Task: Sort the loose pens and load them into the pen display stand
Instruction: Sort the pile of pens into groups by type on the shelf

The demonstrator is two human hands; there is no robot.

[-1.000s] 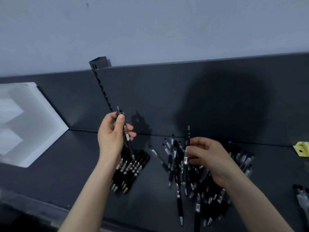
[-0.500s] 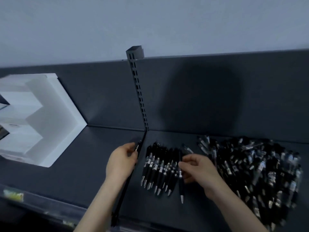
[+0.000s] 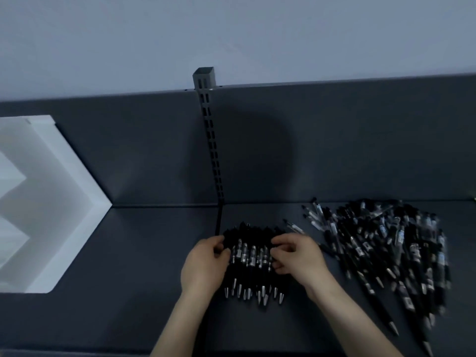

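Observation:
A tidy row of black pens [image 3: 251, 258] lies side by side on the dark shelf [image 3: 144, 253], silver tips pointing toward me. My left hand [image 3: 202, 266] grips the row's left side with curled fingers. My right hand [image 3: 296, 256] grips its right side, fingers curled over the barrels. A big loose heap of black pens [image 3: 386, 253] sprawls to the right, several tips pointing toward me. At the far left stands a white display stand [image 3: 51, 202] with angled white compartments.
A slotted metal upright [image 3: 212, 150] runs down the dark back panel [image 3: 360, 140] and meets the shelf just behind the row. A pale wall rises above. The shelf's front edge runs along the bottom of the view.
The left hand has put down the single pen it held up. Both hands have come together on the sorted row, squeezing it from either side. The view has shifted left.

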